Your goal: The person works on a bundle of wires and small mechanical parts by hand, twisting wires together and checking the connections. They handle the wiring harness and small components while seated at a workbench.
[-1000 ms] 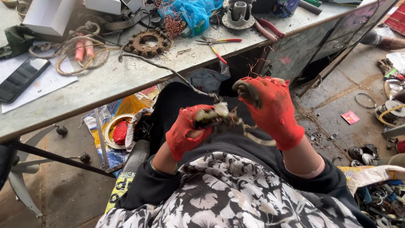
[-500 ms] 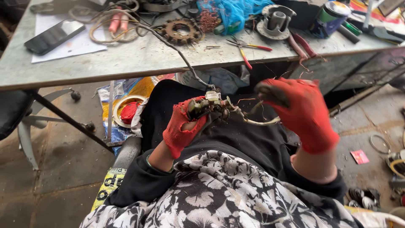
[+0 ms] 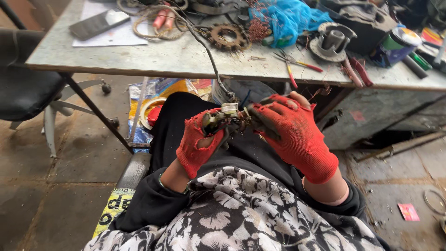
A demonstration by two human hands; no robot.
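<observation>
Both of my hands wear worn red knit gloves and meet over my lap. My left hand [image 3: 199, 142] grips a small grimy electrical part [image 3: 226, 117] with metal terminals and tangled copper wire. My right hand [image 3: 293, 135] closes on the same part from the right, fingers pinching its wire end. A dark cable [image 3: 210, 62] runs from the part up onto the grey metal workbench [image 3: 153, 58] in front of me.
On the bench lie a rusty toothed ring [image 3: 228, 37], a blue plastic bag [image 3: 283, 17], pliers with red handles [image 3: 291, 65], a metal hub [image 3: 332, 41], a paint tin [image 3: 394, 45], coiled wire [image 3: 153, 21] and a phone on paper [image 3: 98, 24]. A black chair [image 3: 28, 90] stands left.
My right hand has come down and in, from raised and apart with wire stretched between the hands, to closing on the part. The view has shifted right along the bench.
</observation>
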